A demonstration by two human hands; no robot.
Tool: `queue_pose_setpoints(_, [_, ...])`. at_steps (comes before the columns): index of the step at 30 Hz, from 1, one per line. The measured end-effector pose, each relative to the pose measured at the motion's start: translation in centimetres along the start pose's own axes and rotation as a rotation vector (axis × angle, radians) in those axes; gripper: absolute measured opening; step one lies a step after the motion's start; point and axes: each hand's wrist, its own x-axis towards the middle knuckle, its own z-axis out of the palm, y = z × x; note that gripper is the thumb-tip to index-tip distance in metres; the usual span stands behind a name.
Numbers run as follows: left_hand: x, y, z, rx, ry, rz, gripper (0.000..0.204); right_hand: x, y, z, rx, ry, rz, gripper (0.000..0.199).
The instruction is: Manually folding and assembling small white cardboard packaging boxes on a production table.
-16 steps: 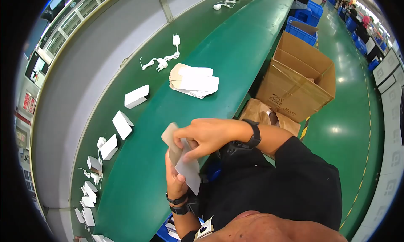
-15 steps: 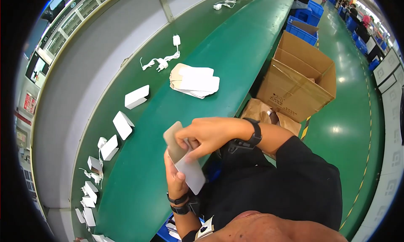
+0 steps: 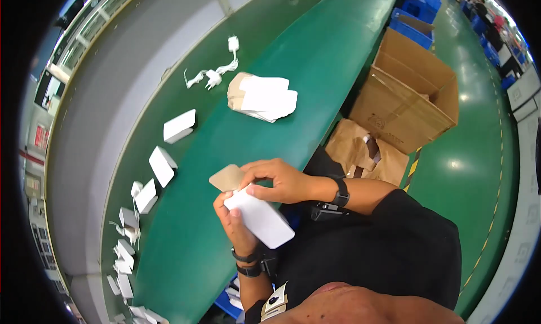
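Observation:
A white cardboard piece (image 3: 264, 218) with rounded corners and a brown reverse is in both hands, above the near part of the green work surface (image 3: 197, 222). My left hand (image 3: 235, 225) grips its left edge from below, thumb on the white face. My right hand (image 3: 279, 180) is closed on the piece near a crease, fingers at the bend and thumb on the white side. Beyond the crease the brown flap (image 3: 227, 178) angles away. Farther up the surface lies a loose stack of similar flat white and brown pieces (image 3: 265, 98).
Along the left ledge stand several folded white cards (image 3: 163, 167), some beside white plugs with cables. A white charger with a cable (image 3: 213, 79) lies farther up. On the right are an open cardboard box (image 3: 408, 98), brown paper (image 3: 346, 146) and blue crates (image 3: 411, 28).
The piece has turned so its white face points more upward, and its brown flap bends away more sharply. My right hand has shifted from the brown side to the crease.

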Motion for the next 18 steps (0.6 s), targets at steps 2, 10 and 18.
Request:
queue_pose_setpoints(2, [0.0,-0.7,0.0,0.082,0.036,0.025,0.043,0.1,0.0,-0.1,0.004,0.005,-0.096,0.027])
queue_pose_setpoints(10, [1.6,0.2,1.3,0.109,-0.095,0.211,0.066,2.0,-1.0,-2.5,0.248,0.022,-0.066,0.018])
queue_pose_setpoints(18, [1.7,-0.2,1.3,0.239,-0.226,0.337,0.068,2.1,-0.5,-3.3,0.36,-0.01,0.072,0.014])
